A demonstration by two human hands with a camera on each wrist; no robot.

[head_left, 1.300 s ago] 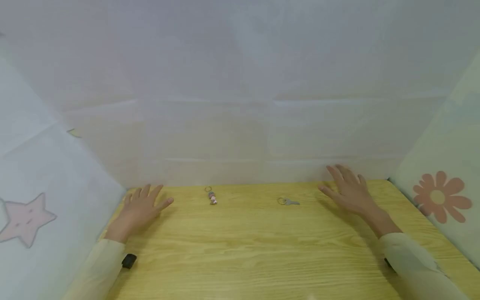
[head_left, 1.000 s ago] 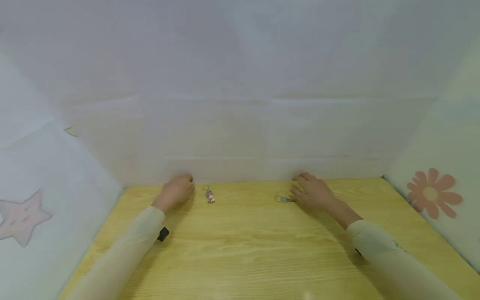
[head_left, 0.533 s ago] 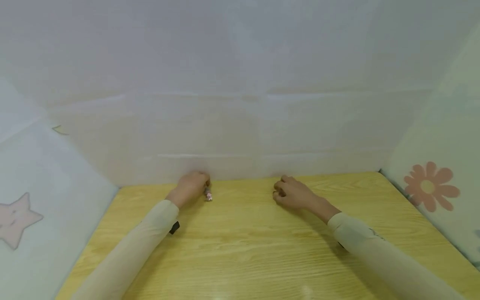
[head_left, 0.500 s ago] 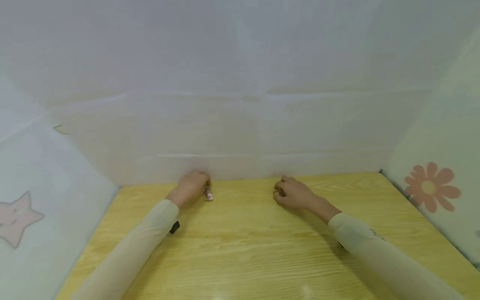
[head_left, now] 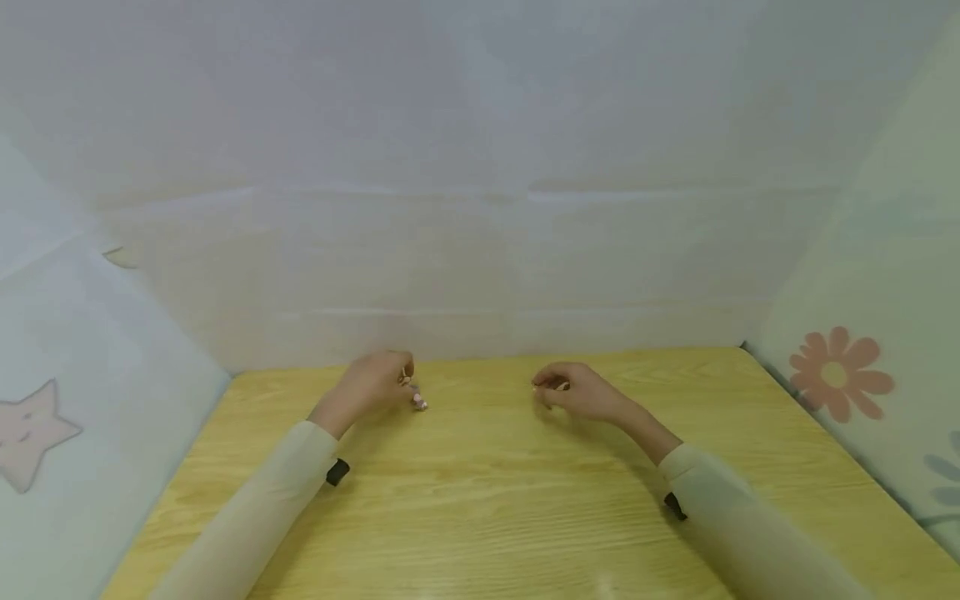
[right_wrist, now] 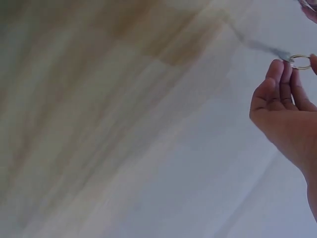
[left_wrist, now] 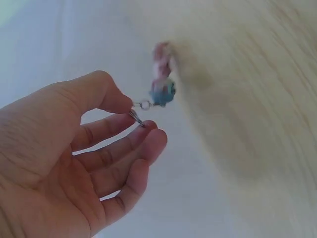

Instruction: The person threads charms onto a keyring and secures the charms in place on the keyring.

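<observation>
Above the yellow wooden table (head_left: 480,500), the left hand (head_left: 367,387) pinches a dangling pink-and-blue charm keychain (left_wrist: 161,82) while the right hand (head_left: 581,392), well apart, pinches a silver key's ring (right_wrist: 300,61).

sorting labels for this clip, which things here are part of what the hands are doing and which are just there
In hand:
- charm keychain, its ring pinched by the left hand
- key on a ring, ring pinched by the right hand

Just there:
- wooden table
- star sticker
- flower sticker
</observation>
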